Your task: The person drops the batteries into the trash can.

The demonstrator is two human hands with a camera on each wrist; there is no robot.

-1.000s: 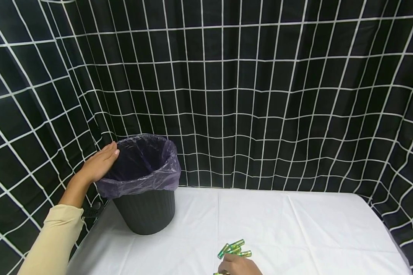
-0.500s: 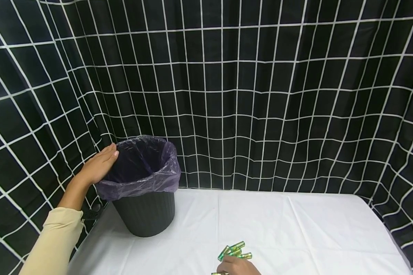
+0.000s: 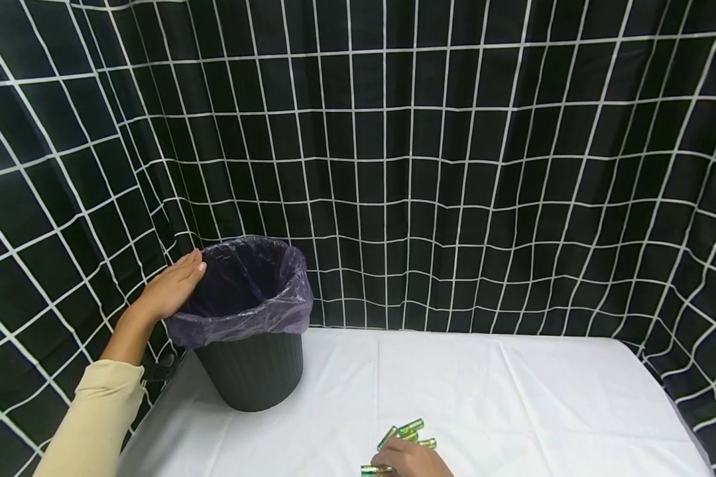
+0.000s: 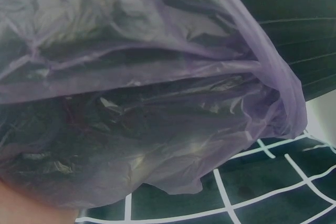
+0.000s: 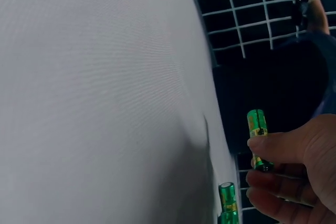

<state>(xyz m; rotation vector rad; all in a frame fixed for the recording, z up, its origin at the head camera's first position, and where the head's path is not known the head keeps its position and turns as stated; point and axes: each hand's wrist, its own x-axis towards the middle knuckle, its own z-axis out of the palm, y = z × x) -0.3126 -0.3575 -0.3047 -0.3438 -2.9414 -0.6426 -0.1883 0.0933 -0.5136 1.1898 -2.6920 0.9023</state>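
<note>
My right hand [image 3: 414, 458] is low in the head view, pinching a green and gold battery [image 5: 256, 121] between thumb and fingers. That battery's end [image 3: 370, 470] sticks out to the left of the fingers. Just beyond the hand, several similar batteries [image 3: 410, 426] lie in a loose pile on the white cloth, partly covered by the fingers. My left hand [image 3: 172, 286] rests with straight fingers on the left rim of a dark bin [image 3: 253, 371] lined with a thin purple bag [image 3: 274, 315]. In the left wrist view the bag's overhang [image 4: 173, 129] covers most of that hand.
A white cloth [image 3: 483, 391] covers the table under the bin and batteries. Black curtains with a white grid [image 3: 453, 165] stand behind and on both sides. The bin is close to the left curtain, its mouth facing up.
My right hand has tilted slightly, and more of the pinched battery now shows at its left. The left hand stays on the bin's rim.
</note>
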